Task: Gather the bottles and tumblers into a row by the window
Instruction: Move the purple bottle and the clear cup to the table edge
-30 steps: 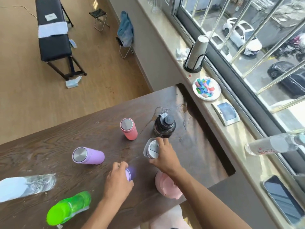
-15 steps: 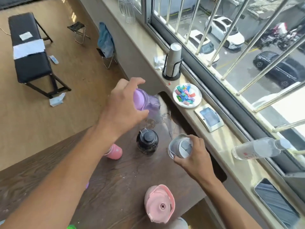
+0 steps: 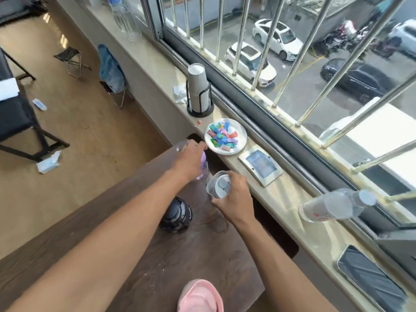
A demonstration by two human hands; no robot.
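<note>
My left hand point(image 3: 190, 157) grips a clear purple bottle point(image 3: 203, 164) from above, at the far corner of the dark wooden table point(image 3: 202, 248) by the window sill. Just to its right, my right hand point(image 3: 231, 200) holds a grey tumbler with a white lid point(image 3: 218, 188), close to the table's window edge. A black bottle point(image 3: 176, 213) stands on the table behind my left forearm. A pink tumbler point(image 3: 199, 297) shows at the bottom edge. A clear plastic bottle point(image 3: 333, 207) lies on the sill to the right.
On the sill point(image 3: 281, 194) are a plate of coloured scraps point(image 3: 225, 136), a stack of paper cups in a black holder point(image 3: 199, 91), a small framed device point(image 3: 260, 165), a phone point(image 3: 371, 278) and more clear bottles point(image 3: 126, 16). Window bars run behind.
My left hand carried the purple bottle from mid-air down to the table's far corner. My right hand moved the grey tumbler toward the window edge, next to it.
</note>
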